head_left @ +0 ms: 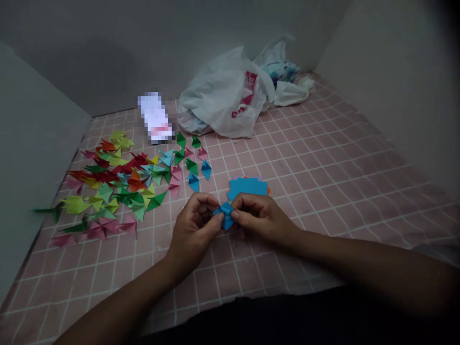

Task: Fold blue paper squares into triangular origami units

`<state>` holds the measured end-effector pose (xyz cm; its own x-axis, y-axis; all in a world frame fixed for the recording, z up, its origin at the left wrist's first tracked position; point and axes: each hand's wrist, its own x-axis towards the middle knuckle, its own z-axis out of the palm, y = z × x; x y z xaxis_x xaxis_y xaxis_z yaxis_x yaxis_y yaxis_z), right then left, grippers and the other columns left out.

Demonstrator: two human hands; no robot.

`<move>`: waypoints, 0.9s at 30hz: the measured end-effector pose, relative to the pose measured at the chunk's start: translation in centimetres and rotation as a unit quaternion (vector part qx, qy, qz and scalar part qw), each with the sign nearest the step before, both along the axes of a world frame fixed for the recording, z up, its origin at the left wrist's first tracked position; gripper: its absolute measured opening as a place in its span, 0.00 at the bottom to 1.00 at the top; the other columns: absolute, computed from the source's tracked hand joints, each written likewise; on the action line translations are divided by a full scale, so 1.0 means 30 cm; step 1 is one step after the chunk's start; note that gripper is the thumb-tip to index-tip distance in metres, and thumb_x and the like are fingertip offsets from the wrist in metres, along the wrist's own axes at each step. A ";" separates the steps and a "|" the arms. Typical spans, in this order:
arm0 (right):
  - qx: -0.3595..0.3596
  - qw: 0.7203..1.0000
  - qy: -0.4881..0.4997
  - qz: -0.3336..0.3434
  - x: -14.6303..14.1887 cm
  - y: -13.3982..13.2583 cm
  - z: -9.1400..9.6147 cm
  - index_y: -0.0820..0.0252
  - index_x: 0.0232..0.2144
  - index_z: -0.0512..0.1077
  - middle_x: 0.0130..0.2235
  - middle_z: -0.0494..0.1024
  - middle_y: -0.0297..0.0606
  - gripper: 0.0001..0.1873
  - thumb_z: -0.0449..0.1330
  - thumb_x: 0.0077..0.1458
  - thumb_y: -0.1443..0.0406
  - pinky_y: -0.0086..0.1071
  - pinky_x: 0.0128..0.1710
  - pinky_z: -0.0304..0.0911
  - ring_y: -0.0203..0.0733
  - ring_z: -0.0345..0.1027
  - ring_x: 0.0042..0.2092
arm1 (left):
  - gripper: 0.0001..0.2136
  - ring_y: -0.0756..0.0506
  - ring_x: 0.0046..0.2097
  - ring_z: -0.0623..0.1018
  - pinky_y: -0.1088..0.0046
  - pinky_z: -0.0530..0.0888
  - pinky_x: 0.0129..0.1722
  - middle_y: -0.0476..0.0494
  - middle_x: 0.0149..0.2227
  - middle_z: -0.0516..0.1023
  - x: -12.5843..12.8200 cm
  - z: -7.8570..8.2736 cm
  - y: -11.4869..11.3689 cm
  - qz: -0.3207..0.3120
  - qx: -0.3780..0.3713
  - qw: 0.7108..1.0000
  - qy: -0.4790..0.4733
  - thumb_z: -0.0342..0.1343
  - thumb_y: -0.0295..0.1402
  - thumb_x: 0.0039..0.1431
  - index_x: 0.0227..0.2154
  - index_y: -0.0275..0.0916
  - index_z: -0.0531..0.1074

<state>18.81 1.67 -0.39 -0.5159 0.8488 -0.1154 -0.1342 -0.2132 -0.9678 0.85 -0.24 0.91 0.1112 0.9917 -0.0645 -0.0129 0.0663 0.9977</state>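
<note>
A small folded piece of blue origami paper (227, 221) is held up between my two hands, just above the cloth. My left hand (196, 223) pinches its left side between thumb and fingers. From the other side, my right hand (260, 215) grips the right edge with thumb and forefinger. Right behind the hands lies a stack of coloured paper (247, 187), blue on top, with orange and lilac edges showing beneath; my hands hide its front part. Two blue folded pieces (193, 181) rest on the cloth beyond my left hand.
Many folded paper cranes (122, 191) in red, green, yellow and pink spread over the left side. A phone with a lit, blurred screen (155, 117) stands behind them. White plastic bags (223, 91) lie at the back wall. A pink checked cloth (323, 191) covers the surface.
</note>
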 end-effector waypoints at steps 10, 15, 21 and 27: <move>-0.043 0.999 0.022 -0.016 -0.002 0.004 -0.015 0.60 0.29 0.68 0.20 0.71 0.27 0.12 0.62 0.61 0.59 0.25 0.22 0.60 0.30 0.64 0.21 | 0.12 0.52 0.32 0.75 0.78 0.74 0.32 0.51 0.32 0.75 0.003 -0.008 0.001 -0.016 -0.003 1.000 -0.016 0.65 0.27 0.52 0.38 0.40 0.69; -0.042 0.999 0.025 -0.024 -0.003 0.003 -0.021 0.59 0.29 0.68 0.21 0.71 0.26 0.14 0.63 0.61 0.58 0.26 0.23 0.61 0.30 0.65 0.21 | 0.08 0.51 0.29 0.76 0.76 0.74 0.30 0.52 0.27 0.75 -0.002 -0.022 -0.006 -0.008 -0.030 0.999 0.035 0.66 0.30 0.53 0.34 0.40 0.72; -0.037 0.998 0.030 -0.028 -0.004 0.001 -0.023 0.59 0.30 0.68 0.21 0.73 0.27 0.13 0.62 0.62 0.58 0.26 0.24 0.62 0.30 0.67 0.22 | 0.06 0.50 0.30 0.79 0.76 0.75 0.31 0.51 0.28 0.79 -0.005 -0.025 -0.012 0.022 -0.016 0.997 0.077 0.66 0.31 0.53 0.32 0.40 0.74; -0.028 0.999 0.019 -0.028 -0.005 0.002 -0.024 0.59 0.31 0.68 0.21 0.72 0.27 0.13 0.63 0.62 0.57 0.27 0.25 0.63 0.31 0.67 0.23 | 0.04 0.50 0.29 0.78 0.75 0.73 0.30 0.50 0.27 0.79 -0.007 -0.020 -0.012 0.026 -0.008 0.993 0.111 0.64 0.31 0.54 0.29 0.39 0.74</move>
